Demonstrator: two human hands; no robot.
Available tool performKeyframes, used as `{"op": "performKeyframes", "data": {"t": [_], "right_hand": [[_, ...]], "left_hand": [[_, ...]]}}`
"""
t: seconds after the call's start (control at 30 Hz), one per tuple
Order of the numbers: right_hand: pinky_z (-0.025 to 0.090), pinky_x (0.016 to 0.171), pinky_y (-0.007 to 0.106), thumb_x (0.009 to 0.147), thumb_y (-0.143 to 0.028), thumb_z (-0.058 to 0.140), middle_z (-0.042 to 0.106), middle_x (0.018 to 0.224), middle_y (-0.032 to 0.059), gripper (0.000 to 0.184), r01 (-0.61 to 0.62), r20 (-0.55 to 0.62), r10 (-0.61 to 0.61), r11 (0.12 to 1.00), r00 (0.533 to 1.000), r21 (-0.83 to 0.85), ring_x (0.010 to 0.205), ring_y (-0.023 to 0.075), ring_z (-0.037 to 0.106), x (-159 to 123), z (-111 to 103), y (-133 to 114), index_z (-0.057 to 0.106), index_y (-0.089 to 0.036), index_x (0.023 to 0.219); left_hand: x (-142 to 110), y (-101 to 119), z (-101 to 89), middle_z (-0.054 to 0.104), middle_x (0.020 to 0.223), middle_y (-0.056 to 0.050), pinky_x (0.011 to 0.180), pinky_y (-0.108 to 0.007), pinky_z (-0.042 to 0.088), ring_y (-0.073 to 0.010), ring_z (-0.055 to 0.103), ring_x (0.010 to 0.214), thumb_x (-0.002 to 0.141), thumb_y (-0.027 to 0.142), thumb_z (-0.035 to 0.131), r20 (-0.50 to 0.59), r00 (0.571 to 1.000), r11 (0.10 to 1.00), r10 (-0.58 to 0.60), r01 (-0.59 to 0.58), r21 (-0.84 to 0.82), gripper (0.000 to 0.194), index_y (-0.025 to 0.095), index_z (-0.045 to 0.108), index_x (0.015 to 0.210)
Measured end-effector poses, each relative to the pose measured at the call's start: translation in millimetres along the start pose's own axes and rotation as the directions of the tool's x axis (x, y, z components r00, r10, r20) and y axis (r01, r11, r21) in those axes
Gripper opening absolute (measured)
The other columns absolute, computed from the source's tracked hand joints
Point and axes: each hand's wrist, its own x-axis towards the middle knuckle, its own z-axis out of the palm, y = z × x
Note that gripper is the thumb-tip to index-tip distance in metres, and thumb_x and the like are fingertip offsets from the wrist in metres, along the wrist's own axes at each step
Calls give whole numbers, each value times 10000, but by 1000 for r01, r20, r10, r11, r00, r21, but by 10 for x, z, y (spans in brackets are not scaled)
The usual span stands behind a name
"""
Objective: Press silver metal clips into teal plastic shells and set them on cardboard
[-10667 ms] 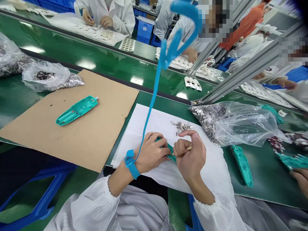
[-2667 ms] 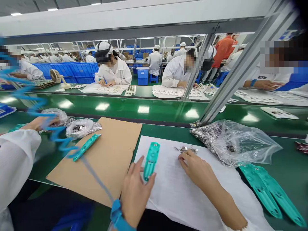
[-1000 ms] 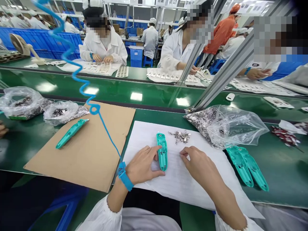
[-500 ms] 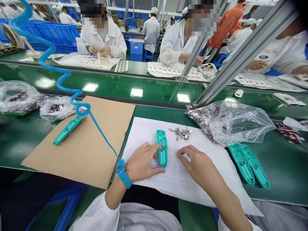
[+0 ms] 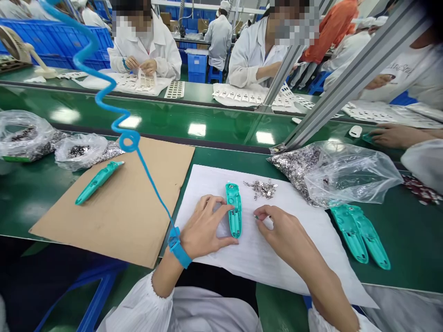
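A teal plastic shell (image 5: 234, 210) lies lengthwise on the white sheet (image 5: 294, 258) in front of me. My left hand (image 5: 204, 228) rests against its left side, thumb and fingertips curled onto it, steadying it. My left wrist wears a blue strap (image 5: 179, 246) with a coiled blue cord (image 5: 114, 101). My right hand (image 5: 282, 230) sits just right of the shell, fingertips pinched on a tiny metal piece (image 5: 256, 216). A small heap of metal clips (image 5: 262, 187) lies beyond my right hand.
A clear bag of metal clips (image 5: 332, 173) lies at the right, two teal shells (image 5: 360, 235) beside it. A cardboard sheet (image 5: 121, 198) at the left carries another teal shell (image 5: 97, 181). Two more bags (image 5: 51, 145) sit far left. Workers in white coats sit across the green belt (image 5: 166, 122).
My right hand has drawn slightly back toward me and its fingertips have pinched together on a small metal piece. My left hand stays against the shell.
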Motion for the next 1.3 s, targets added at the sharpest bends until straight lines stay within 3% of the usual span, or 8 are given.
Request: {"op": "performKeyframes", "data": {"t": [0.23, 0.4, 0.63, 1.03, 1.3], "right_hand": [[436, 746, 311, 838, -201, 523, 697, 982, 29, 184, -151, 16, 151, 988, 988, -9, 891, 210, 650, 73, 7, -34, 645, -223, 975], [432, 694, 305, 869, -222, 485, 675, 936, 33, 117, 4, -32, -4, 1000, 999, -18, 765, 189, 630, 4, 9, -98, 602, -228, 864], [429, 590, 285, 924, -204, 420, 634, 922, 23, 179, 277, 62, -277, 961, 959, 6, 607, 141, 579, -219, 108, -277, 594, -242, 904], [343, 487, 250, 958, -221, 428, 604, 901, 9, 188, 374, 81, -365, 912, 927, -168, 560, 122, 569, -258, 154, -296, 608, -237, 901], [295, 478, 257, 949, -224, 429, 595, 857, 7, 187, 345, 37, -345, 916, 938, -206, 526, 112, 533, -254, 164, -283, 595, -229, 865]], "left_hand": [[6, -18, 6, 471, 1268, -94, 1047, -514, 391, -311, 401, 1220, 702, 561, 778, -6, 1000, 1000, 4, -4, 0, 700, 259, 520, 1278], [5, -14, 3, 482, 1260, -92, 1044, -517, 394, -309, 409, 1215, 693, 550, 790, -13, 1000, 1000, -2, 2, -16, 703, 266, 520, 1278], [3, -18, 10, 481, 1258, -81, 1049, -503, 399, -301, 402, 1229, 697, 515, 801, -9, 1000, 999, -18, 17, -37, 677, 275, 526, 1268], [4, -36, 22, 501, 1234, -77, 1037, -502, 418, -295, 414, 1212, 686, 481, 821, -8, 1000, 1000, -17, 17, -10, 661, 276, 533, 1245], [8, -35, 25, 515, 1213, -82, 1025, -510, 423, -299, 424, 1197, 672, 534, 809, -12, 1000, 1000, -16, 16, -16, 669, 269, 549, 1228]]}}
